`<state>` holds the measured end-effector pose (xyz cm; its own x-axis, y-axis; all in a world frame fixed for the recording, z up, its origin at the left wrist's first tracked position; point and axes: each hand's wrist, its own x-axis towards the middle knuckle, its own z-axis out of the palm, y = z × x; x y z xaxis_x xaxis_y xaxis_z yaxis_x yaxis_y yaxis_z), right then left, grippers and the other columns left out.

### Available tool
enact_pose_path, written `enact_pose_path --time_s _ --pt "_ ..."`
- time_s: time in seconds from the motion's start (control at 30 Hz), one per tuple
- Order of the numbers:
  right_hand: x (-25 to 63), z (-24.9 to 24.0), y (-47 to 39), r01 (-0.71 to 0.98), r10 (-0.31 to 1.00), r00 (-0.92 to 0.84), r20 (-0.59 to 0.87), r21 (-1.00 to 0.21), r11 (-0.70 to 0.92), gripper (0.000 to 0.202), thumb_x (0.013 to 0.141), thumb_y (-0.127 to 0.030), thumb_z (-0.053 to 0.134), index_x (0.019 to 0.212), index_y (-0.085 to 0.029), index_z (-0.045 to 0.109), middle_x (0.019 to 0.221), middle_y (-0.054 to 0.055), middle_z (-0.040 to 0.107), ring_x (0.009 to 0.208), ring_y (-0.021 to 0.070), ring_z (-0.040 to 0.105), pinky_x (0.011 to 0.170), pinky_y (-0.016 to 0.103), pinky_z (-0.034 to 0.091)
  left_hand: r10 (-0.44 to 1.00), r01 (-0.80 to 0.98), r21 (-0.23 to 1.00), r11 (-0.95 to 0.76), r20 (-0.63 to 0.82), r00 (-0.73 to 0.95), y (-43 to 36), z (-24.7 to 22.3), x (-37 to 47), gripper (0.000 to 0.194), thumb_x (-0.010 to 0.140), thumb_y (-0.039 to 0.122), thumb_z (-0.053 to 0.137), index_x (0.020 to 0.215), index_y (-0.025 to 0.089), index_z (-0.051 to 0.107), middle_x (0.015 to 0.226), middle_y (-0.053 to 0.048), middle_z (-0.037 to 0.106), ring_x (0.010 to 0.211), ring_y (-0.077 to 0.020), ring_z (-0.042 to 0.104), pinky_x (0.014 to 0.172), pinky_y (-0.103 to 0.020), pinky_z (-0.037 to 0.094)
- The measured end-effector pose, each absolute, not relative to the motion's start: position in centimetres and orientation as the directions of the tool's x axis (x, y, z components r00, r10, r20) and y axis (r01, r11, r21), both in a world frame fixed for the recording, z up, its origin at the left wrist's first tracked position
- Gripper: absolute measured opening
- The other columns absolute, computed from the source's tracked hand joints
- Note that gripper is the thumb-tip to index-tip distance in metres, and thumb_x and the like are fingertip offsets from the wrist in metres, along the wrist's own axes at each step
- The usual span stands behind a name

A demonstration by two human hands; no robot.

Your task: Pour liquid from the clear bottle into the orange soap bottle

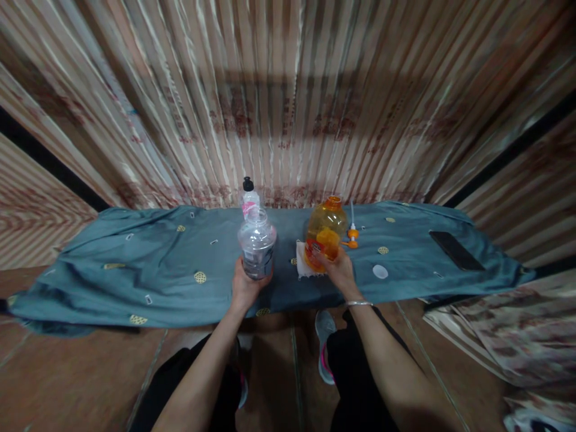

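My left hand (250,283) is wrapped round the lower part of a clear, open-necked plastic bottle (257,240), which looks empty. My right hand (338,269) grips a large uncapped bottle of orange liquid (327,225) with a red label. That bottle is beside a small white cloth (303,259), partly covering it. An orange pump top (353,236) with a pale tube lies just right of the orange bottle. Behind the clear bottle stands a slim bottle with a black cap (249,195) and a pink label, its lower part hidden.
A narrow table under a teal patterned cloth (171,264) runs across the view. At right lie a white disc (380,272) and a black phone-like slab (455,250). A striped curtain (279,102) hangs close behind; dark poles slant at both sides.
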<state>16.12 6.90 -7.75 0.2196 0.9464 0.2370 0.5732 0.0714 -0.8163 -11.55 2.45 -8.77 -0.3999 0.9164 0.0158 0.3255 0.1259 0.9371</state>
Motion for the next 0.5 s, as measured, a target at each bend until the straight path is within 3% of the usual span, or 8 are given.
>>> enact_pose_path --time_s 0.07,0.13,0.2,0.23,0.3,0.4,0.47,0.5 --pt "15.8 -7.7 6.7 0.539 0.94 0.293 0.176 -0.842 -0.01 0.053 0.078 -0.065 0.082 0.112 -0.025 0.072 0.1 0.012 0.087 0.098 0.0366 0.083 0.084 0.048 0.066 0.917 0.306 0.945 0.115 0.017 -0.398 2.5 -8.4 -11.7 0.047 0.094 0.039 0.082 0.134 0.019 0.068 0.129 -0.01 0.073 0.11 -0.0278 0.074 0.094 -0.048 0.063" --pt "15.4 -7.5 6.6 0.503 0.938 0.309 0.153 -0.864 -0.024 0.054 0.075 -0.065 0.085 0.111 -0.025 0.072 0.101 0.011 0.087 0.101 0.0368 0.083 0.087 0.049 0.066 0.918 0.275 0.956 0.098 0.02 -0.395 2.5 -8.1 -11.8 0.067 0.069 0.032 0.101 0.127 0.02 0.069 0.114 -0.006 0.078 0.101 -0.0282 0.076 0.092 -0.045 0.063" --pt "15.0 -7.3 6.5 0.479 0.941 0.305 0.148 -0.878 -0.017 0.056 0.074 -0.064 0.086 0.111 -0.025 0.072 0.104 0.011 0.087 0.102 0.0368 0.082 0.087 0.049 0.066 0.923 0.233 0.969 0.083 0.014 -0.385 2.3 -7.9 -11.8 0.085 0.046 0.021 0.107 0.122 0.021 0.069 0.107 -0.002 0.079 0.097 -0.0285 0.077 0.091 -0.042 0.062" --pt "14.8 -7.1 6.5 0.471 0.941 0.306 0.144 -0.882 -0.018 0.056 0.073 -0.064 0.087 0.112 -0.025 0.072 0.105 0.012 0.087 0.103 0.0367 0.083 0.087 0.049 0.066 0.927 0.208 0.975 0.08 0.004 -0.376 2.2 -7.8 -11.7 0.085 0.045 0.02 0.106 0.121 0.021 0.069 0.107 -0.002 0.079 0.097 -0.0279 0.076 0.092 -0.043 0.062" --pt "14.6 -6.8 6.4 0.457 0.942 0.306 0.138 -0.889 -0.018 0.058 0.073 -0.063 0.087 0.113 -0.025 0.072 0.109 0.012 0.086 0.105 0.0366 0.083 0.09 0.05 0.066 0.936 0.149 0.985 0.086 -0.029 -0.351 2.0 -7.9 -11.2 0.071 0.059 0.025 0.103 0.121 0.019 0.069 0.11 -0.004 0.078 0.098 -0.0258 0.075 0.094 -0.045 0.062" --pt "14.4 -6.3 6.3 0.452 0.942 0.307 0.139 -0.892 -0.016 0.058 0.073 -0.061 0.087 0.115 -0.024 0.071 0.112 0.013 0.086 0.108 0.0369 0.082 0.094 0.051 0.066 0.951 0.036 0.993 0.116 -0.101 -0.293 1.6 -8.1 -10.2 0.039 0.095 0.036 0.081 0.127 0.017 0.069 0.12 -0.009 0.074 0.102 -0.024 0.074 0.091 -0.046 0.064" --pt "14.3 -5.9 6.2 0.46 0.945 0.297 0.138 -0.888 -0.015 0.057 0.075 -0.061 0.086 0.116 -0.024 0.071 0.113 0.014 0.086 0.109 0.0374 0.082 0.095 0.052 0.065 0.957 -0.05 0.99 0.13 -0.138 -0.256 1.4 -8.0 -9.5 0.036 0.101 0.04 0.074 0.128 0.017 0.069 0.123 -0.01 0.074 0.102 -0.0238 0.074 0.089 -0.045 0.065" --pt "14.4 -5.8 6.1 0.464 0.948 0.289 0.133 -0.886 -0.017 0.057 0.075 -0.06 0.086 0.116 -0.023 0.071 0.113 0.014 0.086 0.109 0.0377 0.082 0.095 0.052 0.065 0.958 -0.092 0.987 0.131 -0.15 -0.243 1.3 -7.8 -9.2 0.041 0.095 0.042 0.081 0.126 0.017 0.069 0.12 -0.01 0.075 0.1 -0.024 0.075 0.088 -0.044 0.065"
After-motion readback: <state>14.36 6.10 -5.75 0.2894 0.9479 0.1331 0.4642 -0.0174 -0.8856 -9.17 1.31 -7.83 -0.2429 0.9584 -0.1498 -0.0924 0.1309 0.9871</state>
